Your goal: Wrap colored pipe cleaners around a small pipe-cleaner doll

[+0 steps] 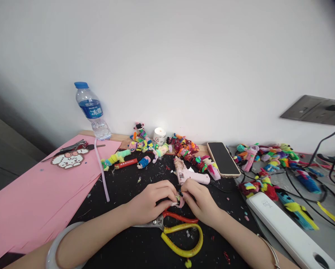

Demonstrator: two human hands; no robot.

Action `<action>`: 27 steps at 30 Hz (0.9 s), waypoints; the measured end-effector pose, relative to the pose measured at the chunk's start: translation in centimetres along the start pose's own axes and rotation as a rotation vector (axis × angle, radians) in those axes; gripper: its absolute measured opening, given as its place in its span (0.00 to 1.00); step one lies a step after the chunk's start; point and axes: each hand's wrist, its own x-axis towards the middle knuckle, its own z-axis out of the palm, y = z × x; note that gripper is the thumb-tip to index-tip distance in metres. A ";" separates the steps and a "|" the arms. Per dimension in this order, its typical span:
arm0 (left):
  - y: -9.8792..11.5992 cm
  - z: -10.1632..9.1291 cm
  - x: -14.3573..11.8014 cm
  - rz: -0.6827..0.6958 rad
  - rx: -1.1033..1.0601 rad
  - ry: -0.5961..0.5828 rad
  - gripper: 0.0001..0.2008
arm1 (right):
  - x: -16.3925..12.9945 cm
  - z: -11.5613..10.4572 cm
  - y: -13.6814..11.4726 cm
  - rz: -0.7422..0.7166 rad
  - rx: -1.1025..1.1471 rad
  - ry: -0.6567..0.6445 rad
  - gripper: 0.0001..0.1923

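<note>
Over the black mat, my left hand [155, 200] and my right hand [200, 200] meet in a pinch. Between their fingertips is a small fuzzy pink pipe-cleaner piece [180, 203] with a bit of green and black on it. The fingers cover much of it, so its full shape is hidden. Just below the hands lie scissors with one red and one yellow handle [182, 241], their blades partly under my left forearm. A pale pink glue gun [192, 175] rests on its side right behind my hands.
Pipe-cleaner dolls [185, 147] line the wall around a white candle cup [160, 136]. A phone [223, 158] lies behind right. Further right are a white bar-shaped device [289, 228], cables and more dolls. Pink paper [38, 198] and a water bottle [91, 112] are left.
</note>
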 end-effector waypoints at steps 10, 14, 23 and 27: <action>0.0 0.1 -0.1 -0.012 -0.017 -0.016 0.08 | 0.2 0.0 -0.1 0.008 -0.003 -0.016 0.09; 0.0 0.1 -0.2 -0.022 -0.014 -0.018 0.07 | 0.2 0.0 0.0 0.016 -0.005 -0.019 0.08; 0.0 0.1 -0.2 -0.021 -0.009 -0.003 0.07 | 0.1 0.0 -0.1 0.028 0.000 -0.005 0.07; 0.1 0.1 -0.2 -0.034 -0.011 0.006 0.07 | 0.1 0.0 -0.1 0.036 0.017 0.004 0.07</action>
